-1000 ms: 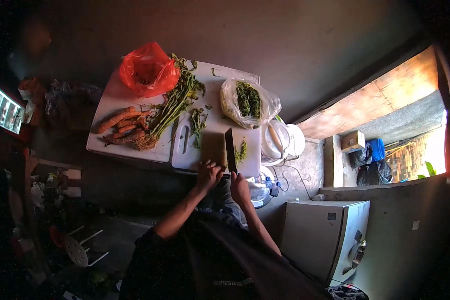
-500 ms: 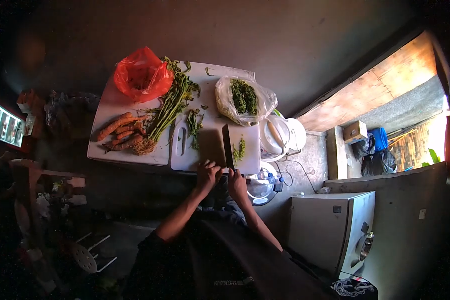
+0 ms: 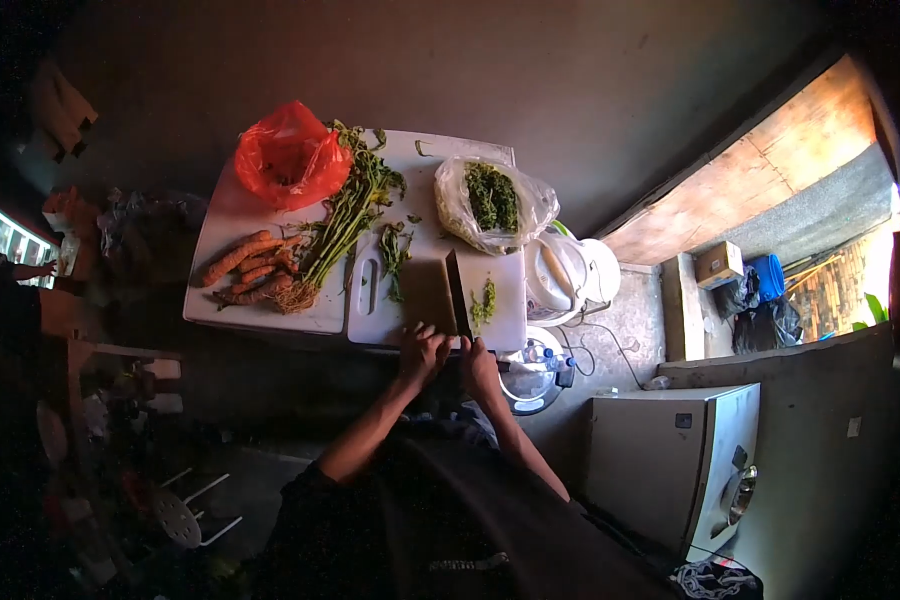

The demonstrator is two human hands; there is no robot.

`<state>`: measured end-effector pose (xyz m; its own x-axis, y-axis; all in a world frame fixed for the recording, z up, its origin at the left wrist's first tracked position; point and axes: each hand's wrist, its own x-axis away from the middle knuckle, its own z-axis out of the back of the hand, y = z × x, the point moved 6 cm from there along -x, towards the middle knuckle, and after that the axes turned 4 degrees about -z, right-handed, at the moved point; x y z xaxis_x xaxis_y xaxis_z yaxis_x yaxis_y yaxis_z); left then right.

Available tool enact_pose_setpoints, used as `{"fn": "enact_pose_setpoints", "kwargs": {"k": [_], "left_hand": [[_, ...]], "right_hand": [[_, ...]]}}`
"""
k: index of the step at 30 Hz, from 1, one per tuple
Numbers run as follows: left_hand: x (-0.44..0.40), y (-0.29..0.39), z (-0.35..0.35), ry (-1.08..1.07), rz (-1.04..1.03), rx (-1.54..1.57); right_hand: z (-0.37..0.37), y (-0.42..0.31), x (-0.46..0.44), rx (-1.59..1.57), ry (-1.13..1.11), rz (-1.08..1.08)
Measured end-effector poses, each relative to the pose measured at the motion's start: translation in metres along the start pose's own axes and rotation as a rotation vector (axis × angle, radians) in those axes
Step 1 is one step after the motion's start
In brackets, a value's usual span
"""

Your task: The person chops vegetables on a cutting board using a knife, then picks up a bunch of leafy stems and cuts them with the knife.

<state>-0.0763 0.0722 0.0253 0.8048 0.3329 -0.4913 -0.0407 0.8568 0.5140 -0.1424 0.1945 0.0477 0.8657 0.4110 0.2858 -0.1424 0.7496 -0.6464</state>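
My right hand (image 3: 480, 370) grips a knife (image 3: 458, 290), its dark blade pointing away from me over the white cutting board (image 3: 373, 325). Just left of the blade, my left hand (image 3: 425, 352) is closed at the board's near edge, fingers curled; what it pinches is hidden. Finely chopped greens (image 3: 483, 303) lie to the right of the blade. Some loose leafy sprigs (image 3: 394, 258) rest on the board beside its handle slot. Further left are long-stemmed greens with roots (image 3: 335, 235) and several carrots (image 3: 250, 265).
A red plastic bag (image 3: 288, 160) stands at the table's back left. A clear bag of cut greens (image 3: 495, 205) sits at the back of the board. White appliances (image 3: 595, 270) stand right of the table, with a white washing machine (image 3: 655, 460) nearer. Another person's hand (image 3: 35, 270) shows far left.
The whole view has shifted slightly, moving the table a little right and down. Another person's arm has appeared at the far left. My hands and the knife keep nearly the same place on the board.
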Motion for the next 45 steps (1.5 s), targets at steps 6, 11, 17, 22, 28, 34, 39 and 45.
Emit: {"fn": "enact_pose_setpoints", "kwargs": {"k": [6,11,17,22,28,34,39,45], "left_hand": [[-0.001,-0.004,-0.003,-0.053,0.012,0.02],[0.002,0.005,0.007,0.085,-0.086,-0.049],[-0.002,-0.003,0.0,-0.068,0.0,-0.002],[0.0,-0.004,-0.004,-0.133,0.013,-0.03],[-0.001,-0.001,0.002,-0.096,0.008,0.053],[-0.002,-0.003,-0.004,-0.192,0.025,-0.054],[-0.006,-0.002,0.002,-0.108,-0.016,0.034],[-0.003,-0.007,-0.001,-0.174,0.042,-0.012]], "right_hand": [[0.006,0.004,0.004,0.044,-0.038,-0.005],[-0.005,0.005,0.0,0.12,0.026,-0.016],[-0.002,0.015,-0.005,0.038,-0.037,0.003],[-0.007,0.008,0.001,0.099,0.011,0.075],[-0.013,0.022,-0.014,0.096,0.011,0.021],[-0.009,0.006,0.002,-0.084,0.016,-0.046],[0.001,-0.008,-0.008,0.009,0.007,-0.017],[-0.006,-0.001,0.003,0.004,-0.012,-0.109]]}}
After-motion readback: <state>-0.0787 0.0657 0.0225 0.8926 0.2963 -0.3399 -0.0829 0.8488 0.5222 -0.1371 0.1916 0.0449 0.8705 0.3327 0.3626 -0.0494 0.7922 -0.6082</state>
